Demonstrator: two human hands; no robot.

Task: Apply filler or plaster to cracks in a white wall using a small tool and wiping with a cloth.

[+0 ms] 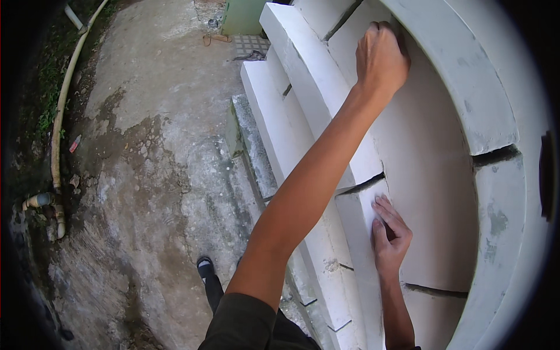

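Note:
My left hand [382, 57] reaches far up to the upper right, closed, knuckles up, against the pale inner surface [423, 151] of a white stepped structure. A dark sliver shows beside its fingers; what they hold, if anything, is hidden. Lower down, my right hand [394, 236] rests its bent fingers on the edge of a white block [359, 224], thumb apart from the fingertips and nothing visible in it. Just above those fingertips runs a dark gap [364, 184] between two blocks. Another dark joint [436, 290] crosses the pale surface below.
A curved grey-white rim [501, 216] with a dark gap bounds the right side. Lower white ledges [277, 116] step down leftward to a stained concrete floor [157, 175]. A pipe [61, 111] runs along the far left. My shoe [205, 266] stands on the floor; a green block [242, 16] is far back.

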